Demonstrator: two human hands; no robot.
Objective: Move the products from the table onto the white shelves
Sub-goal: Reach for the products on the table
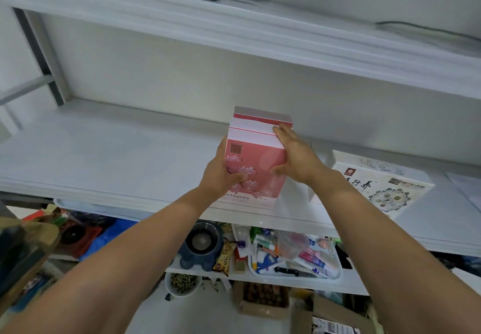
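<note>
Shelf [104, 156] white, near front edge pink box [256, 161] upright; left hand [221, 174], right hand [296, 159] fingers [282, 133] clasp its sides.

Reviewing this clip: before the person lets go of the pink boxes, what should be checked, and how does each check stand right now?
1. Grip on both sides: ok. The left hand and right hand hold the pink boxes from opposite sides.
2. Boxes upright: ok.
3. Base fully resting on the white shelf: cannot tell. The boxes stand close to its front edge.
4. Room to push them further back: ok. Bare shelf shows behind them.
5. Clear of the white box on the right: ok. They are apart.
</note>
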